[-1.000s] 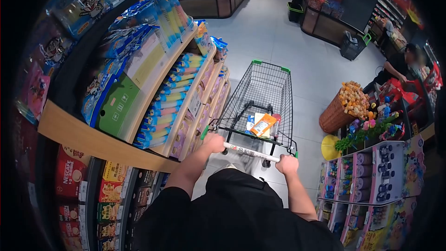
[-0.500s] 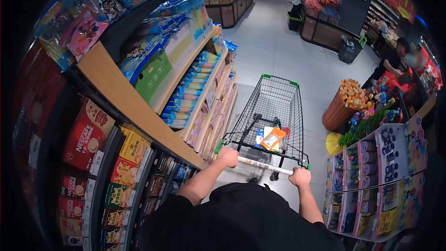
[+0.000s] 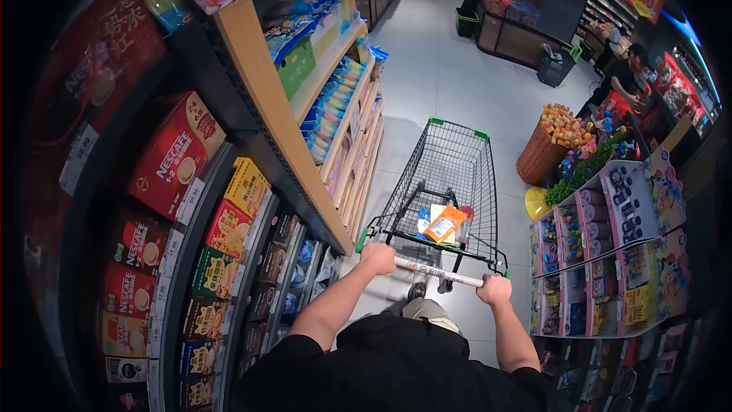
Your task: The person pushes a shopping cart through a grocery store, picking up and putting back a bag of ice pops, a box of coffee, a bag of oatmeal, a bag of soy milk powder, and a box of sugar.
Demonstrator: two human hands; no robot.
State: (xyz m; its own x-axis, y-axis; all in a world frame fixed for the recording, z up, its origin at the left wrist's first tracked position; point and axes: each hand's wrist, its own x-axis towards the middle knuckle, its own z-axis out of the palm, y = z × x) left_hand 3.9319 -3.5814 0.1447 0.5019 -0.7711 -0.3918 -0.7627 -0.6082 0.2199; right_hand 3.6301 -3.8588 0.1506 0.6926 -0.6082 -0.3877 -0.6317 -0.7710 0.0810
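Note:
The handlebar (image 3: 438,271) of a black wire shopping cart (image 3: 457,160) with green corners runs across in front of me. Near its left end, my left hand (image 3: 377,259) is closed round the bar. My right hand (image 3: 494,290) grips the bar close to its right end. On the bottom of the basket lie an orange packet (image 3: 445,223) and a few other small packages, partly covered by it. White printed characters mark part of the bar's label, between my hands.
Shelves of NESCAFE boxes (image 3: 179,156) and a wooden shelf end (image 3: 286,130) stand close on the left. A wicker basket (image 3: 540,155) and a display rack (image 3: 610,248) are on the right. People stand farther back; grey floor (image 3: 427,53) stretches ahead.
The left shelves and right display rack now sit farther forward relative to the cart, and more shelving shows nearby. Both hands keep their hold on the bar. A shoe and trouser leg now show.

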